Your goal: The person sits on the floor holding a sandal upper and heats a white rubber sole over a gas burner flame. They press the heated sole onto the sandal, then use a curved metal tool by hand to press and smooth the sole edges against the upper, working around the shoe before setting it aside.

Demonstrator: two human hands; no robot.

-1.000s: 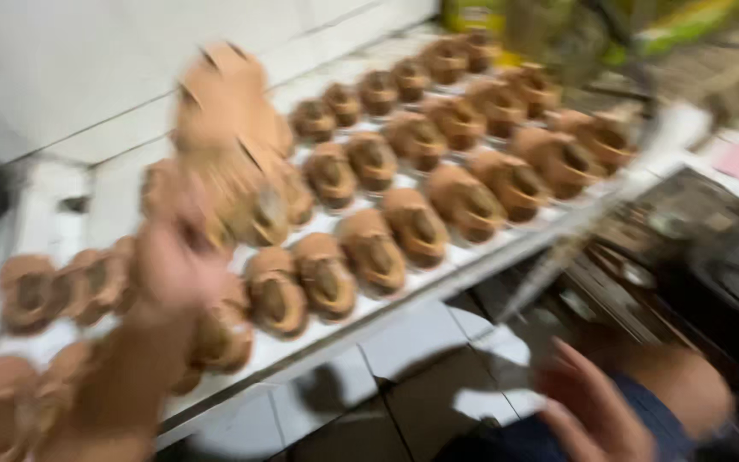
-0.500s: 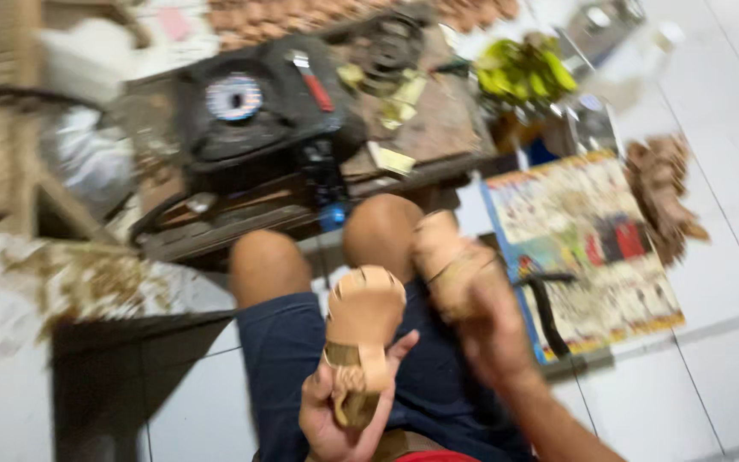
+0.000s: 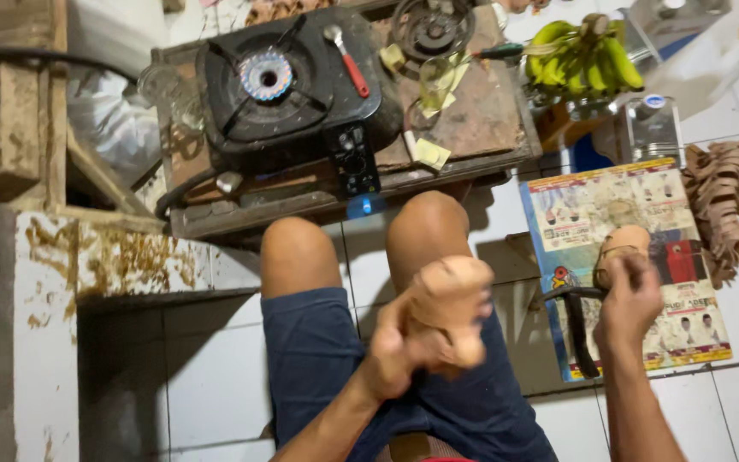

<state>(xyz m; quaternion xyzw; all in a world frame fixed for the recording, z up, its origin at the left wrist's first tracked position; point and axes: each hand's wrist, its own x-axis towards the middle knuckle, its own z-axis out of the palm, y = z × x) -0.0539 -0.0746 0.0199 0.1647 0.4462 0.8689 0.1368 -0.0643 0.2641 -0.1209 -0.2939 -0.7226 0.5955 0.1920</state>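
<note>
The person sat with both bare knees up and dark blue shorts (image 3: pixel 318 359) over the lap, above a white tiled floor (image 3: pixel 181 376). The left hand (image 3: pixel 399 355) was closed around a tan sandal (image 3: pixel 451 304), held over the lap just in front of the right knee; the picture was blurred there, so how the fingers lay could not be told. The right hand (image 3: pixel 630 299) reached out to the side and gripped a 2nd tan sandal (image 3: pixel 624 244), pressing it down on a printed paper sheet (image 3: pixel 643 205) spread on the floor. A dark tool with a long handle (image 3: pixel 576 329) lay on that sheet just beside the right hand.

Beyond the knees stood a low wooden bench (image 3: pixel 472 120) carrying a black gas stove (image 3: pixel 288 81) with 1 burner lit blue. A spoon with a red handle (image 3: pixel 348 56) rested on the stove's edge. A bunch of bananas (image 3: pixel 583 60) sat at the bench's far end, and a small metal can (image 3: pixel 652 128) stood near it on the floor. A heap of brown cut strips (image 3: pixel 724 210) lay touching the sheet's outer edge. At the left edge, a stained white shelf (image 3: pixel 87 257) showed.
</note>
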